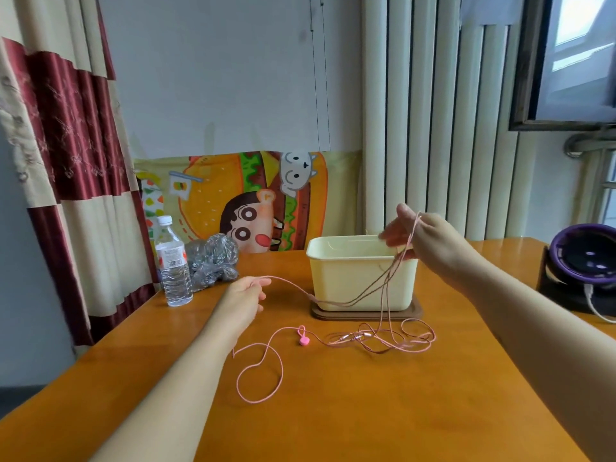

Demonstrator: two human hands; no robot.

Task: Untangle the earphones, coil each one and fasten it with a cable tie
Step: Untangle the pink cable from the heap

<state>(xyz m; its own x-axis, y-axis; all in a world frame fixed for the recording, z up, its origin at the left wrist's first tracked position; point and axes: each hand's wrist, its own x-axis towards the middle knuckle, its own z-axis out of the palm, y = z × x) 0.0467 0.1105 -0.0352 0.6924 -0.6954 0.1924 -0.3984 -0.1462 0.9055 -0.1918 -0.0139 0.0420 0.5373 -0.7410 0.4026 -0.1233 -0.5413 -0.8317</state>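
Earphones (361,335): pink cord, still a mess. Most of it lies loose on the table (433,411) around the middle, with one big open loop trailing off toward 7 o'clock; the rest is lifted into the air between both hands.
Tangle: sits just at 6 o'clock of the cream box (360,278), several loops crossing each other, a couple of shiny bits in the middle I can't make out.
Pink heart-shaped bit (303,340): on the cord, flat on the table, at 9 o'clock of the tangle.
Left hand (245,296): out at 10 o'clock of the tangle, fingers curled in, pinching one end of the cord at the fingertips. The strand sags from there toward the box.
Right hand (425,240): raised above the box's 3 o'clock end, a bit motion-blurred, fingers curled round a few strands that hang down in front of the box to the tangle.
Cream box: open top, standing on a brown tray (366,315), at 12 o'clock of the table.
Water bottle (172,263): upright at 10 o'clock, near the table edge, crumpled plastic bag (213,261) just beside it at its 3 o'clock.
Purple-rimmed thing (585,258): far 3 o'clock edge, white cable coming off it, can't tell what it is.
Background: cartoon burger cloth (233,195) at 12 o'clock against the wall, red and cream curtain (66,155) at 9 o'clock.
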